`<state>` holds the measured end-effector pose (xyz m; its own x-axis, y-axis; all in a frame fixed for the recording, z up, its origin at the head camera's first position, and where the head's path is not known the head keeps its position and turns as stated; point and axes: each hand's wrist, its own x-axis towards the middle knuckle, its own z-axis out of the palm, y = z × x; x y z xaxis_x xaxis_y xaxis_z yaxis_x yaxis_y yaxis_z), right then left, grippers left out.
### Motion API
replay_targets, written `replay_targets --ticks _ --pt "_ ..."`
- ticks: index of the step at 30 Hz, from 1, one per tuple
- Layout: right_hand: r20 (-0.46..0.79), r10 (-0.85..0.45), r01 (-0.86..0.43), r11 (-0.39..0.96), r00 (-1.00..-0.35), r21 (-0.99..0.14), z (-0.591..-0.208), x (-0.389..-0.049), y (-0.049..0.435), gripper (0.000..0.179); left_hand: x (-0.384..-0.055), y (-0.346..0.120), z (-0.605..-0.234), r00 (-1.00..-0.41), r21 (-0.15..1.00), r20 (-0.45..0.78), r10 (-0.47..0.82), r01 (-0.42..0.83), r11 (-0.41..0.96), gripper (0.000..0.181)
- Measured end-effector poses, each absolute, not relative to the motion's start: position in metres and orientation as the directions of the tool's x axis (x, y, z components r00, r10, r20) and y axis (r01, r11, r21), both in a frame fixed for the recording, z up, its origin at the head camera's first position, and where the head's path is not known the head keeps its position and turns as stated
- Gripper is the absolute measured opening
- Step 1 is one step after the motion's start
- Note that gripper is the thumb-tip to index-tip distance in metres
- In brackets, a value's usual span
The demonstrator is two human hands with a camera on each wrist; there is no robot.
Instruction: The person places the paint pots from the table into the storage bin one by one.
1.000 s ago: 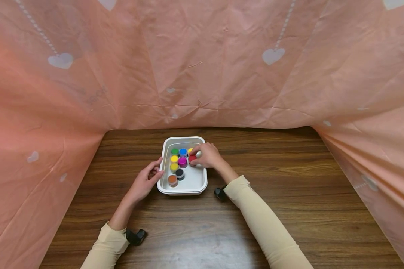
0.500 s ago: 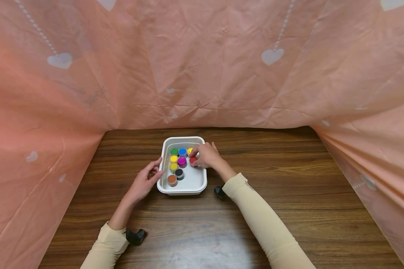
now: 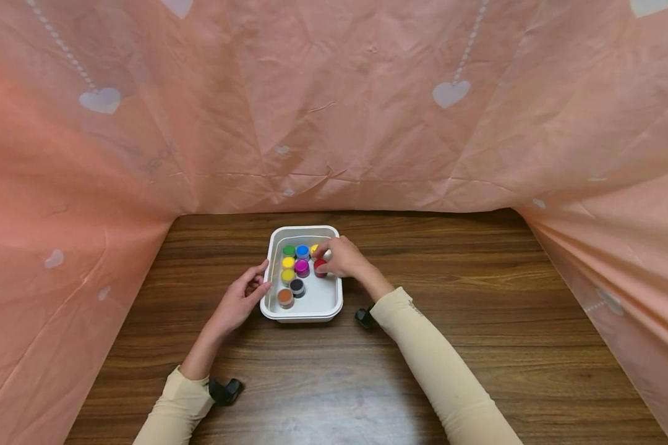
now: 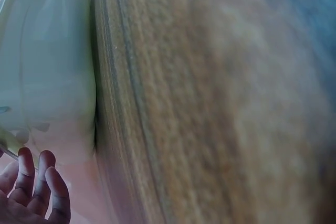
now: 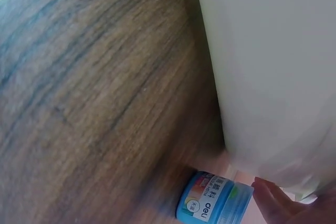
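Note:
A white plastic tray (image 3: 317, 306) holds several small paint jars with coloured tops. My left hand (image 3: 238, 301) holds the tray's left rim, thumb and forefinger at the edge; in the left wrist view its other fingers (image 4: 59, 195) are bent beside the tray's outer wall. Over the right side, my right hand (image 3: 342, 258) pinches a red paint jar (image 3: 320, 268) between thumb and forefinger. A yellow jar (image 3: 314, 250) and a white-topped jar (image 3: 328, 254) are partly hidden under that hand. Left of the red jar stands a purple jar (image 3: 302, 267).
Green (image 3: 289, 251) and blue (image 3: 303, 251) jars stand at the tray's far end, black (image 3: 297, 287) and orange-brown (image 3: 286, 298) ones nearer. Outside the tray, a light-blue deli jar (image 5: 210, 198) stands on the wooden table (image 3: 451, 278). A pink curtain (image 3: 334, 123) surrounds the table.
The red jar has shifted slightly to the right in the tray, along with my right hand's fingers. My left hand stays at the left rim.

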<state>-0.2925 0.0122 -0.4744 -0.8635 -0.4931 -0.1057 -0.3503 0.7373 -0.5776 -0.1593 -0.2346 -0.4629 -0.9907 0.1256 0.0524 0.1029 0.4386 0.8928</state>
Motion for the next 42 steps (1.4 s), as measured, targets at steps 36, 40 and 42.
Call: replay_targets --ticks 36,40,42 --pt "0.038 -0.492 -0.339 0.541 -0.87 -0.77 -0.47 -0.297 0.089 0.043 -0.158 -0.235 -0.462 -0.992 0.89 0.039 0.123 0.091 0.447 0.051" --pt "-0.037 -0.504 -0.303 0.574 -0.863 -0.761 -0.478 -0.298 0.093 0.043 -0.157 -0.234 -0.46 -0.992 0.891 0.04 0.122 0.091 0.445 0.051" --pt "-0.057 -0.515 -0.295 0.574 -0.855 -0.764 -0.481 -0.297 0.095 0.043 -0.157 -0.234 -0.459 -0.992 0.892 0.036 0.124 0.088 0.442 0.051"
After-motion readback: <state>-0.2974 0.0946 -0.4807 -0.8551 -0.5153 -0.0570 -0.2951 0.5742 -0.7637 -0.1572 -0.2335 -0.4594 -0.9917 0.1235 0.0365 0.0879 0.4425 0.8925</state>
